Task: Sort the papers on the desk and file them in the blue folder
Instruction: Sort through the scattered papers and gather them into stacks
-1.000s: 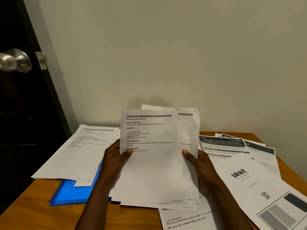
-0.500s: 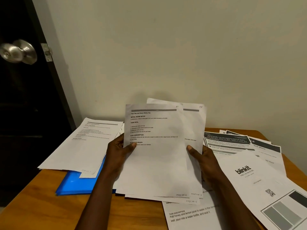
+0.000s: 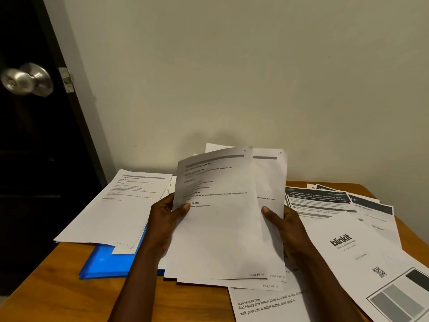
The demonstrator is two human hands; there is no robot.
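Head view: holds a fanned sheaf of white printed sheets (image 3: pixel 222 233) upright above the desk (image 3: pixel 46 289), centre of frame, its bottom edges just over the papers lying there. Pinches the sheaf's left edge with the left hand (image 3: pixel 162 219), thumb pressed flat on the front sheet, the other fingers behind the paper and out of sight. Clasps the right edge with the right hand (image 3: pixel 286 226) the same way, thumb in front. Shows a grey heading bar and black lines of type on the front sheet, its top left corner bowed forward, with handwritten page marks at the bottom right corners; at least three sheets, perhaps four, the fan too tight to count. Finds the blue folder (image 3: pixel 109 263) flat on the desk just left of the left wrist, mostly buried under a loose stack of white pages (image 3: pixel 116 210) that reaches the desk's left edge. Leaves bare wood at the near left, in front of the folder. Crowds the right half with overlapping printouts: dark-headed sheets (image 3: pixel 320 201), a "blinkit" sheet (image 3: pixel 348 249) with a QR code, reaching almost to the right edge and running out of frame at lower right; a "Task description" page (image 3: pixel 267 305) below the sheaf. Backs onto a plain wall (image 3: pixel 232 66), close beside a dark door (image 3: pixel 27 159) with a metal knob (image 3: pixel 25 80) at left.
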